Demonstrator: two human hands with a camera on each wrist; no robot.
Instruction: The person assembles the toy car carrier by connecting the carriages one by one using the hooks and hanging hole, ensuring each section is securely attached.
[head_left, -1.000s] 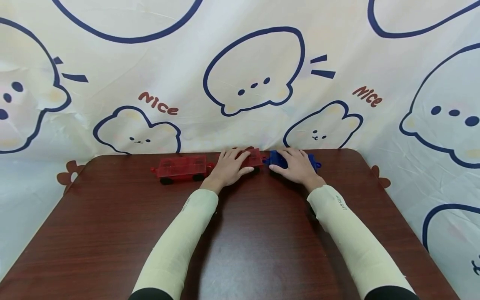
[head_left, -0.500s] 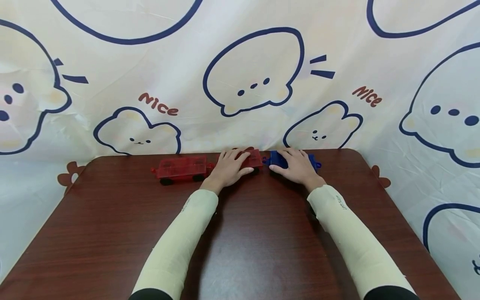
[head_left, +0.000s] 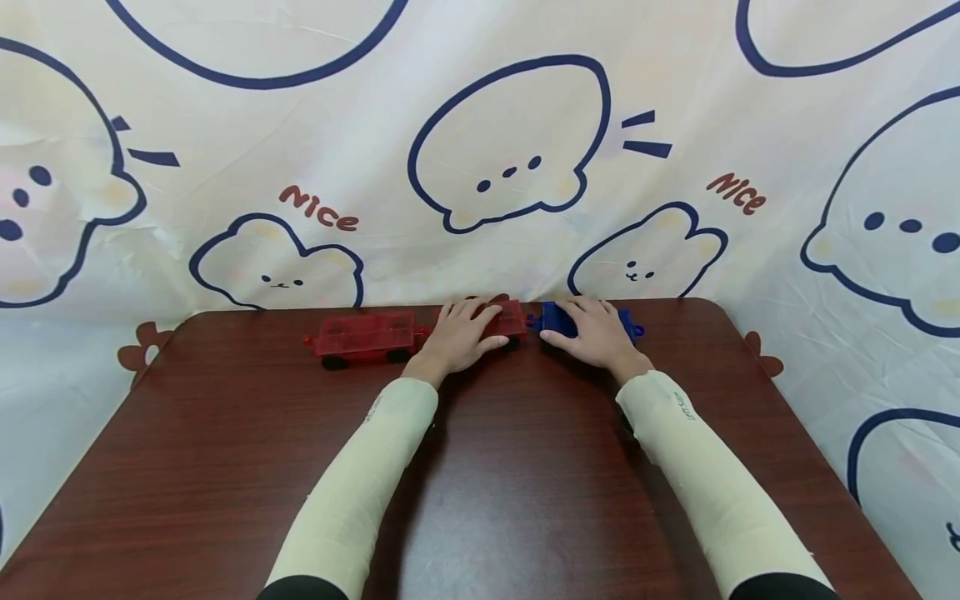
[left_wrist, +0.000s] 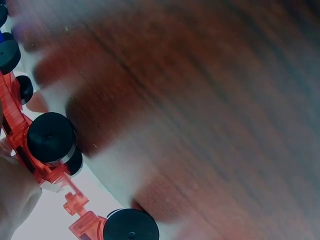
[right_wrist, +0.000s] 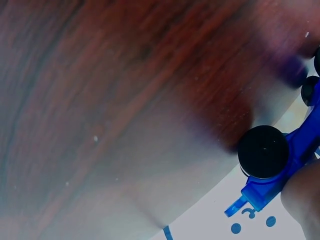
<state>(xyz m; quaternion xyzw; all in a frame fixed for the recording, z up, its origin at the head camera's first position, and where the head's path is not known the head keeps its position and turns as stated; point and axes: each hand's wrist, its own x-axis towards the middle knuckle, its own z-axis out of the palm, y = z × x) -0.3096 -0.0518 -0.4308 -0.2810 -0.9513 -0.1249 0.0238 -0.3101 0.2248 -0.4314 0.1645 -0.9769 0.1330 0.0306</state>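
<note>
Toward the back edge of the table, three toy train cars stand in a row. My left hand (head_left: 455, 337) holds the middle one, a clear red car (head_left: 512, 317), from above, with the thumb along its near side. Just to the right, my right hand (head_left: 597, 336) grips a blue car (head_left: 557, 320) the same way, and covers much of it. The hooks of these two cars meet in the gap between the hands. In the left wrist view, the held red car's black wheel (left_wrist: 50, 137) shows. The blue car's end hook (right_wrist: 235, 206) points free in the right wrist view.
A second red car (head_left: 366, 335) stands at the left end of the row, its coupling at the held red car's rear. The dark brown wooden table (head_left: 517, 483) ends just behind the cars, against a white printed cloth (head_left: 480, 258).
</note>
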